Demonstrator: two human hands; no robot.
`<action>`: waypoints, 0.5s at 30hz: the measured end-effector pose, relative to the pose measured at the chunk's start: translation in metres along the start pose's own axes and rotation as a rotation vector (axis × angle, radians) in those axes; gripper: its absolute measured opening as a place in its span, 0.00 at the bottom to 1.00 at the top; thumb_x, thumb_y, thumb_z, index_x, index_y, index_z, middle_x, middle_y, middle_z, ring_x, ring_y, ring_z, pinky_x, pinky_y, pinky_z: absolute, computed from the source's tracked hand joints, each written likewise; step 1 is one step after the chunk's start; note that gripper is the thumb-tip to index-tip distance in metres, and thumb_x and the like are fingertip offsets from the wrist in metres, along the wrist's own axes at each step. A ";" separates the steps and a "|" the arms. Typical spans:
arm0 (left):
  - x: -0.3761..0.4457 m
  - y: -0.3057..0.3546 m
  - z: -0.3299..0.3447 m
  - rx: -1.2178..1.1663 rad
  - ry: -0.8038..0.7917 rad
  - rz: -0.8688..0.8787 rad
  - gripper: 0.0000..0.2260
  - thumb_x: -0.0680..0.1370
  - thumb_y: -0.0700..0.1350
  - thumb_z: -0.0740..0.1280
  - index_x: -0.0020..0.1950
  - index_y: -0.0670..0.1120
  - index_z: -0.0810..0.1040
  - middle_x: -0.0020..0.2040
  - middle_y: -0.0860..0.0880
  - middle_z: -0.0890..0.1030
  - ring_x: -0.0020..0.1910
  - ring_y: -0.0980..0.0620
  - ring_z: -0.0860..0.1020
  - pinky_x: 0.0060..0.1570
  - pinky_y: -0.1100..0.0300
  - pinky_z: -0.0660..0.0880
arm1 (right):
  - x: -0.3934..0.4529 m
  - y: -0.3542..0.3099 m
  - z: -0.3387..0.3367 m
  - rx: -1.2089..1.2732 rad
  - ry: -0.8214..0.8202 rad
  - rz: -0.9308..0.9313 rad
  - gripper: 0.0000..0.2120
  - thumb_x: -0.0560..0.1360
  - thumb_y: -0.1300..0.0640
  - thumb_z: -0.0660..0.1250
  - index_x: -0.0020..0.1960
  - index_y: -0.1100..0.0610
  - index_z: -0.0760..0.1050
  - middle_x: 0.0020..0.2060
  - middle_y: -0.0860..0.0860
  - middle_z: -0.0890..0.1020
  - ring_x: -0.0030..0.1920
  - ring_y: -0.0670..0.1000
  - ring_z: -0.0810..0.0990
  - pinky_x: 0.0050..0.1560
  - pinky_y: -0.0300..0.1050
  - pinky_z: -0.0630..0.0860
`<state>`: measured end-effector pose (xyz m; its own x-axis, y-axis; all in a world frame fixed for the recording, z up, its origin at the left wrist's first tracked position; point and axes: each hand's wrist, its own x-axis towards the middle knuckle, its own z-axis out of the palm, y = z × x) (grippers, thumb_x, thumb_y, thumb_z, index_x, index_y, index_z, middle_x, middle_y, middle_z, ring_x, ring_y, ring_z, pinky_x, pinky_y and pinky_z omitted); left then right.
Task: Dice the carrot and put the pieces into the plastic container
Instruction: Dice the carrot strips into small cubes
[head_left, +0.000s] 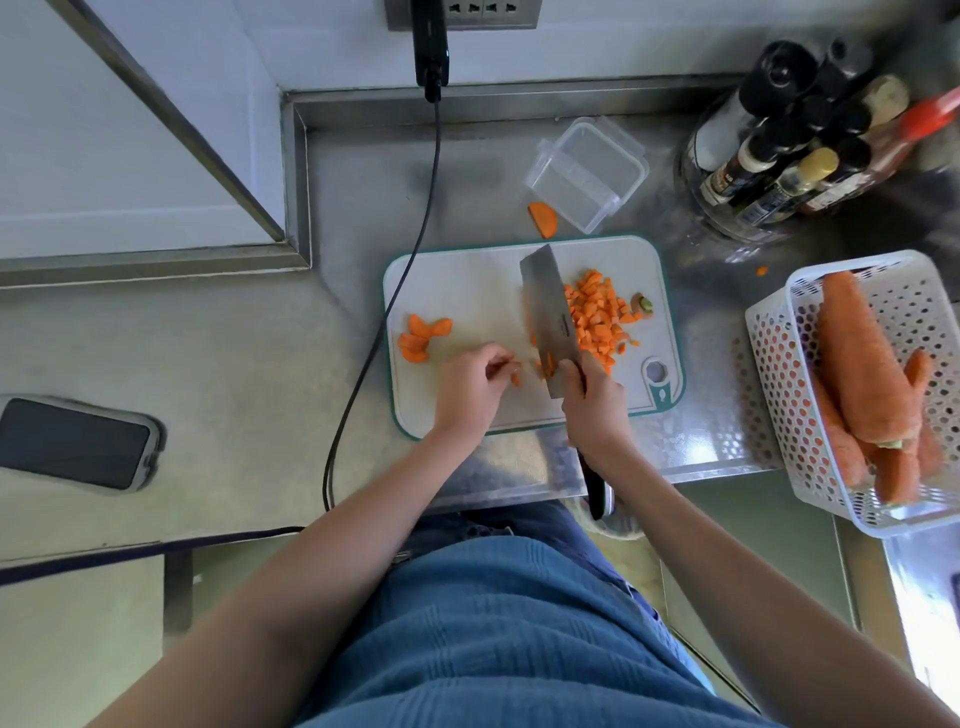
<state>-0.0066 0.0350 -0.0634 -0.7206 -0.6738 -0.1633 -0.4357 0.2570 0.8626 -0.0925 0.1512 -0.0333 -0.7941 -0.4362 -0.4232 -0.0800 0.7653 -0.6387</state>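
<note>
Cutting board (457, 291) on counter (234, 353). Diced carrot pile (597, 317) on board right side, carrot slices (422, 339) on left side. Plastic container (589, 174) behind board. Basket of carrots (862, 384) right of board. Phone (72, 444) far left.

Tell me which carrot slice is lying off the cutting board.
The lone half-round slice on the steel counter beside the plastic container; the other slices sit on the cutting board, at its left end.

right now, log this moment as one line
stage: dicing | right hand: grips cleaver | left hand: by small carrot piece | diced pile: on board | container: empty
</note>
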 end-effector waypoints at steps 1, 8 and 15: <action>0.002 0.005 0.001 -0.041 -0.001 -0.027 0.07 0.75 0.37 0.69 0.53 0.39 0.81 0.44 0.45 0.84 0.44 0.51 0.81 0.47 0.67 0.75 | 0.000 0.000 -0.004 0.079 -0.011 0.017 0.12 0.82 0.52 0.55 0.46 0.59 0.69 0.30 0.53 0.72 0.31 0.55 0.71 0.31 0.53 0.72; 0.001 0.004 -0.003 0.498 -0.242 0.646 0.27 0.75 0.31 0.60 0.74 0.42 0.62 0.73 0.45 0.65 0.73 0.47 0.62 0.71 0.52 0.60 | 0.002 -0.011 -0.021 0.531 -0.121 0.171 0.12 0.83 0.53 0.52 0.45 0.58 0.67 0.24 0.51 0.70 0.21 0.48 0.64 0.23 0.42 0.66; 0.006 -0.012 -0.009 0.649 -0.303 0.557 0.26 0.78 0.34 0.59 0.76 0.42 0.57 0.76 0.46 0.58 0.75 0.51 0.50 0.74 0.54 0.51 | 0.017 -0.009 -0.036 0.480 -0.079 0.144 0.12 0.83 0.51 0.52 0.51 0.59 0.68 0.28 0.54 0.68 0.23 0.50 0.65 0.22 0.42 0.68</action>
<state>-0.0010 0.0212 -0.0700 -0.9891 -0.1473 -0.0014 -0.1336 0.8929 0.4300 -0.1269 0.1537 -0.0120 -0.7269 -0.3911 -0.5645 0.3281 0.5243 -0.7858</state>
